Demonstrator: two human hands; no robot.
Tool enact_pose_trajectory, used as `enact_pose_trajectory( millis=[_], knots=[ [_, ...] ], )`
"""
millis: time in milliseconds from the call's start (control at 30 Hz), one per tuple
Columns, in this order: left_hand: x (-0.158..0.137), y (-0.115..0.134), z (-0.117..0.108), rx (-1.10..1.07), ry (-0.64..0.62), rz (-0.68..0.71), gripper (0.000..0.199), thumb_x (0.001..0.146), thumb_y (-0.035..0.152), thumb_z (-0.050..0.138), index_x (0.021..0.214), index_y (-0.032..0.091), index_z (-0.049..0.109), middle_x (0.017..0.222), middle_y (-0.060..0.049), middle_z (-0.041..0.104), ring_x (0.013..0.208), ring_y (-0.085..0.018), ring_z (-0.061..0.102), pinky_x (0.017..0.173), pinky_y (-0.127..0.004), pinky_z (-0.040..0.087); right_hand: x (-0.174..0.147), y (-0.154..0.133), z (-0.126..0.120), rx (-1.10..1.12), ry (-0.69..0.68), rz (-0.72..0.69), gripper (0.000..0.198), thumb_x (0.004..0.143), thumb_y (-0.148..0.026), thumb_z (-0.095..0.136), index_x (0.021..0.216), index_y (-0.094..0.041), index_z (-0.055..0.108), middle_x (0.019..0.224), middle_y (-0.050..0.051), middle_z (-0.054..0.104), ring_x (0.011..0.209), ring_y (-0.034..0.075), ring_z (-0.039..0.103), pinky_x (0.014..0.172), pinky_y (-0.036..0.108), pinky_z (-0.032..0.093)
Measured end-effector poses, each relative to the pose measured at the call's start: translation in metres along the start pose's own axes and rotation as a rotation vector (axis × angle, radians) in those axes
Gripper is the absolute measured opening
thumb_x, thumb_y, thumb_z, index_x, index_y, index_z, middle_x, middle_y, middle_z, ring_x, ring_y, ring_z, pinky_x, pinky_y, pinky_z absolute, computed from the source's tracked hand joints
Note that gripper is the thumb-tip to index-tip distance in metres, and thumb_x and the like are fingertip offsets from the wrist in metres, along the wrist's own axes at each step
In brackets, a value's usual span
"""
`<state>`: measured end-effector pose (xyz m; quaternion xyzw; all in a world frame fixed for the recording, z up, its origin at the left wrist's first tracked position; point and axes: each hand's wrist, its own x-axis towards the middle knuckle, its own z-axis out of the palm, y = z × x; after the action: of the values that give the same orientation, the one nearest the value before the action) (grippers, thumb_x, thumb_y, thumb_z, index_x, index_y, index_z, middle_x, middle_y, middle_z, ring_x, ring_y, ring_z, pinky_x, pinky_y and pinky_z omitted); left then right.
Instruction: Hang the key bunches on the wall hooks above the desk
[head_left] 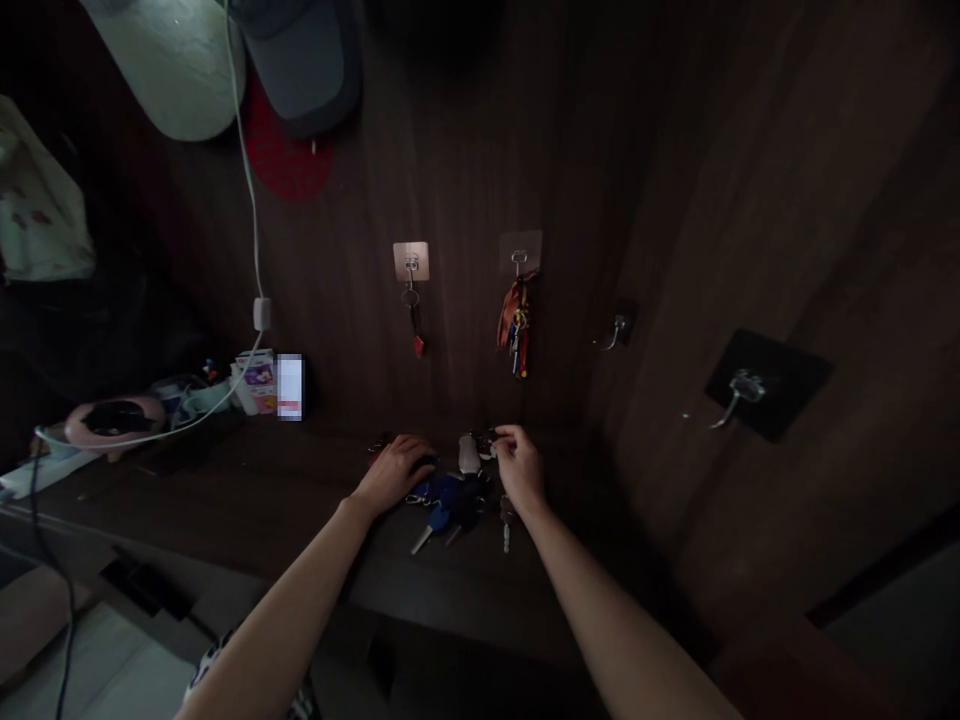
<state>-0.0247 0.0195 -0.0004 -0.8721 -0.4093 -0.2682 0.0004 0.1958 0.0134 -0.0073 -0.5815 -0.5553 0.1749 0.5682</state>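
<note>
Several keys lie in a loose pile on the dark wooden shelf between my hands, among them a blue-headed key [438,518] and a grey-white fob [469,455]. My left hand [394,473] rests palm down at the pile's left side, fingers bent and thumb apart. A small red item [376,450] shows partly behind it. At the right side, my right hand [519,468] pinches a dark key bunch [486,443] between thumb and fingertips; its details are too dim to make out. Below that hand lies a small brown-topped key [506,525].
On the back wall, one hook [411,262] carries a ring with a red charm, another [519,256] a colourful key bunch [519,325]. Two more hooks [619,328] [746,388] are on the right panel. A lit phone [289,387], boxes [257,380], a pink round object [115,422] and a white cable [251,200] are left.
</note>
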Motion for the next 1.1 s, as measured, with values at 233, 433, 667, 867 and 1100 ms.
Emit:
enact_pose_trajectory(
  millis=[233,433,667,867,1100],
  knots=[
    [-0.003,0.002,-0.005,-0.096,0.059,0.014,0.008,0.083,0.027,0.054,0.083,0.020,0.059,0.089,-0.003,0.062,0.092,-0.019,0.053,0.083,-0.034,0.045,0.001,0.003,0.002,0.005,0.002,-0.013,0.022,0.074,-0.023,0.040,0.088,-0.021,0.057,0.074,0.001,0.064,0.070,0.017,0.061,0.068,0.028,0.044],
    [-0.009,0.001,-0.010,-0.095,0.200,-0.049,0.011,0.086,0.029,0.048,0.083,0.020,0.054,0.085,-0.003,0.059,0.087,-0.018,0.054,0.081,-0.033,0.046,-0.004,-0.002,0.000,-0.069,-0.007,-0.156,0.021,0.080,-0.020,0.041,0.091,-0.021,0.058,0.080,0.002,0.066,0.074,0.017,0.062,0.071,0.029,0.043],
    [-0.011,0.001,-0.013,-0.062,0.318,-0.061,0.012,0.087,0.031,0.046,0.085,0.021,0.052,0.083,-0.002,0.057,0.083,-0.017,0.057,0.074,-0.030,0.049,-0.020,-0.026,-0.006,-0.386,-0.133,-0.697,0.021,0.085,-0.013,0.042,0.094,-0.021,0.059,0.086,0.004,0.066,0.085,0.017,0.057,0.085,0.034,0.035],
    [-0.009,0.009,-0.012,0.054,0.372,0.086,0.013,0.087,0.029,0.047,0.082,0.019,0.054,0.078,-0.003,0.059,0.079,-0.017,0.057,0.073,-0.030,0.048,-0.036,-0.045,0.003,-0.482,-0.255,-0.923,0.016,0.088,-0.020,0.044,0.095,-0.020,0.058,0.081,0.003,0.062,0.084,0.018,0.051,0.085,0.035,0.032],
    [-0.009,0.006,-0.008,0.118,0.367,0.117,0.015,0.088,0.029,0.046,0.080,0.019,0.055,0.077,-0.004,0.060,0.075,-0.016,0.058,0.069,-0.029,0.048,-0.045,-0.042,0.005,-0.508,-0.328,-0.862,0.016,0.089,-0.025,0.043,0.098,-0.020,0.056,0.085,0.003,0.062,0.086,0.018,0.049,0.081,0.034,0.030]
  ],
)
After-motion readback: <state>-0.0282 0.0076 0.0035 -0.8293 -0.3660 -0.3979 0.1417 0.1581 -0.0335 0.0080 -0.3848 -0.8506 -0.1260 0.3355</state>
